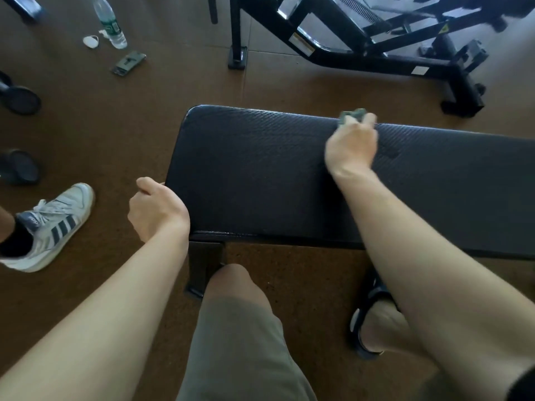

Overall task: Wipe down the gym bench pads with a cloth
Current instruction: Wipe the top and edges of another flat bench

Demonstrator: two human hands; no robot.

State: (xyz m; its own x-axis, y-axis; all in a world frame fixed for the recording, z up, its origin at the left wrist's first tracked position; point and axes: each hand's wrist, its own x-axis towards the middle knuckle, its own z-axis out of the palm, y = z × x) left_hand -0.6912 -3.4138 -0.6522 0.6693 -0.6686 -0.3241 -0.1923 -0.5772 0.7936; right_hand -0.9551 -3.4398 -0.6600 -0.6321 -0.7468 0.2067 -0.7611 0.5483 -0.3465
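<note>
A black textured bench pad [260,169] runs from the middle of the view to the right edge. My right hand [351,146] reaches across it and grips a small grey-green cloth [351,115] bunched at the pad's far edge. My left hand [156,209] hangs beside the pad's near left corner with fingers curled; whether it touches the pad's edge I cannot tell. It holds nothing that I can see.
A black machine frame [347,50] stands beyond the bench. On the brown floor at far left lie a water bottle [111,24], a phone [128,62] and a white cap [91,41]. Another person's sneaker [52,227] is at left. The bench leg [202,267] stands by my knee.
</note>
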